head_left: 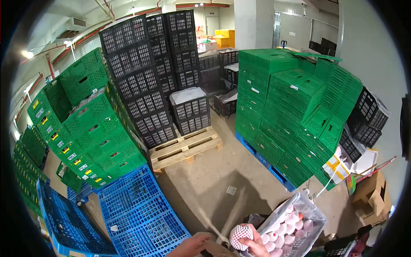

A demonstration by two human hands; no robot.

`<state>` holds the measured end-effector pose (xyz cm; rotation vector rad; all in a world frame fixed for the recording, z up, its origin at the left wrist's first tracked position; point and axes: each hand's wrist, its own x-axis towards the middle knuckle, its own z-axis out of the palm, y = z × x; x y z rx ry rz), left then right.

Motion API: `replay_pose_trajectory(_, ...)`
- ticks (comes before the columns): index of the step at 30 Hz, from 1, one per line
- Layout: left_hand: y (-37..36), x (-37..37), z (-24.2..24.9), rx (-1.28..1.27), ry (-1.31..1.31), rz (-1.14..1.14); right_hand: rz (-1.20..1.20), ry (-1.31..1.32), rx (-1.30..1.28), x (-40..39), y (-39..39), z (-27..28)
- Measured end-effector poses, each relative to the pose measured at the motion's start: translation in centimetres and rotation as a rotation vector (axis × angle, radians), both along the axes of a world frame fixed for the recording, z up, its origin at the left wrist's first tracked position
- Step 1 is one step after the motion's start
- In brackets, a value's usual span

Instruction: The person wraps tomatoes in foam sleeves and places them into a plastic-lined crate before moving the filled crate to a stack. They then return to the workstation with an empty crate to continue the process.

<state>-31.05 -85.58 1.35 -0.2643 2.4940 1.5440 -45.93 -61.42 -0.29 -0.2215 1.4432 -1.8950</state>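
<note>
My right hand (256, 243) is closed around a round fruit in a white and pink foam net (240, 237), low in the head view. The net covers most of the fruit, so its kind does not show. Just left of it, at the bottom edge, my left hand (195, 245) appears partly cut off, fingers loosely stretched and nothing seen in them. Beside my right hand stands a crate lined with clear plastic (314, 210), filled with many net-wrapped fruits (290, 227); a few show red skin.
Blue pallets (137, 210) lie at lower left, near stacked green crates (100, 124). Black crates (137, 77) stand tall on a wooden pallet (188, 147) ahead. More green crates (287, 115) rise at right on a blue pallet. A cardboard box (372, 195) sits far right.
</note>
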Motion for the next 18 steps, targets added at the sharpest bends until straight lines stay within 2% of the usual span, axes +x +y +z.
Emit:
replay_pose_trajectory(2,-1.7,-2.9,-3.8,0.044,-0.224,-0.109,-0.033,-0.055,-0.061,-1.9,-1.4,-2.3)
replay_pose_trajectory(3,-2.2,-3.1,-8.6,0.486,-0.203,0.139,-0.042,-0.03,-0.04,-3.0,-2.3,-1.7)
replay_pose_trajectory(4,-3.5,-5.0,-8.3,0.486,-0.206,0.136,-0.103,-0.05,-0.035,-3.6,-3.3,-2.4)
replay_pose_trajectory(6,-6.4,-9.5,-7.1,0.446,-0.324,-0.006,-0.145,-0.07,-0.074,-5.3,-5.2,-3.0)
replay_pose_trajectory(7,-8.3,-12.7,-4.5,0.447,-0.321,-0.01,-0.195,-0.072,-0.075,-6.0,-6.2,-3.5)
replay_pose_trajectory(9,-11.8,-18.0,1.2,-0.205,-0.262,-0.49,-0.306,-0.181,-0.072,-7.0,-8.1,-5.7)
replay_pose_trajectory(10,-13.3,-19.3,0.7,-0.202,-0.261,-0.494,-0.323,-0.226,-0.107,-8.2,-9.3,-6.3)
replay_pose_trajectory(12,-17.1,-22.2,-1.4,-0.052,0.228,-0.343,-0.355,-0.216,-0.102,-10.1,-11.5,-5.9)
replay_pose_trajectory(15,-21.7,-27.8,-3.2,-0.105,0.199,-0.372,-0.444,-0.166,-0.054,-12.3,-14.7,-2.0)
replay_pose_trajectory(16,-22.4,-29.6,-2.2,-0.17,0.223,-0.384,-0.432,-0.157,-0.045,-13.1,-15.1,-1.7)
replay_pose_trajectory(17,-23.1,-31.0,-1.0,-0.204,0.114,-0.411,-0.454,-0.167,-0.01,-13.7,-15.5,-1.2)
replay_pose_trajectory(18,-23.3,-32.7,-0.7,-0.2,0.113,-0.413,-0.499,-0.203,-0.004,-14.3,-16.1,0.0)
